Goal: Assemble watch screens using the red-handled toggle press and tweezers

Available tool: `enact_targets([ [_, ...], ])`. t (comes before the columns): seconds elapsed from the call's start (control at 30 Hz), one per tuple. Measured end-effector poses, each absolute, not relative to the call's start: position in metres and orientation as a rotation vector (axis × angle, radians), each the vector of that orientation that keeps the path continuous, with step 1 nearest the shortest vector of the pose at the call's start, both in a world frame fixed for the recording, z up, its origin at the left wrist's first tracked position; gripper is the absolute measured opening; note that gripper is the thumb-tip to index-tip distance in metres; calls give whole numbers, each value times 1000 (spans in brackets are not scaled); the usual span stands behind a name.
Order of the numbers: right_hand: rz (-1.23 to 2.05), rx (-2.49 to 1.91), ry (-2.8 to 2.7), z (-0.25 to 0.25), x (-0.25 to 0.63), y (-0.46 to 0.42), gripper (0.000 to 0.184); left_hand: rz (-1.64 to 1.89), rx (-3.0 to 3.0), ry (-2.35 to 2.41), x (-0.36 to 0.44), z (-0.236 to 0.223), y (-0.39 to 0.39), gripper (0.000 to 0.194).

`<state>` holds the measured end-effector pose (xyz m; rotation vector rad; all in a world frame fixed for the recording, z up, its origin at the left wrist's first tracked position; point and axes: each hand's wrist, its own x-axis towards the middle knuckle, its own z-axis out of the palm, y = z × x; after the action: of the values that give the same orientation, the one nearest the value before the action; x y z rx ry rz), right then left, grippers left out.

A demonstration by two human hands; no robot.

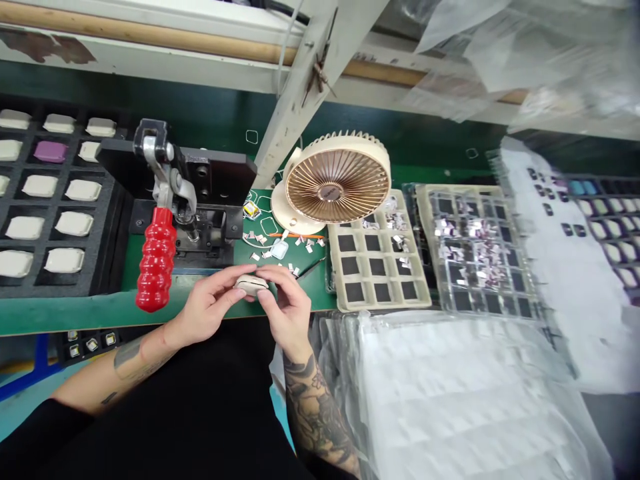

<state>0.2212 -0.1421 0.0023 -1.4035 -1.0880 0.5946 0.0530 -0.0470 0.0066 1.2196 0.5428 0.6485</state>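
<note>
A small oval cream plastic case [251, 285], possibly an earbud case, sits between my fingertips at the front edge of the green work mat [305, 297]. My left hand [205, 305] grips its left end, and my right hand [287, 303] pinches its right end. Much of the case is hidden by my fingers. Small white and silver pieces lie scattered on the mat just beyond my hands. A toggle press with a red ribbed handle [157, 260] stands close left of my left hand.
A black foam tray [60, 200] holds rows of cream shells at the left. Behind the mat stands a cream desk fan [335, 179]. Trays of black pads [377, 257] and shiny parts [475, 247] lie to the right, above clear plastic bags [450, 393].
</note>
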Motion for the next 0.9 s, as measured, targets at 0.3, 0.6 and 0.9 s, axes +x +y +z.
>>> enact_targets([
  [0.3,525,-1372,-1110,8,190,-130,9,917,1501,622,34,0,-51,27],
  [0.6,529,-1340,-1445,10,154,-84,26,1013,810,820,3,-5,-43,31],
  [0.9,601,-1443,-1339,2,106,-77,13,1121,920,1029,-25,-11,-43,38],
])
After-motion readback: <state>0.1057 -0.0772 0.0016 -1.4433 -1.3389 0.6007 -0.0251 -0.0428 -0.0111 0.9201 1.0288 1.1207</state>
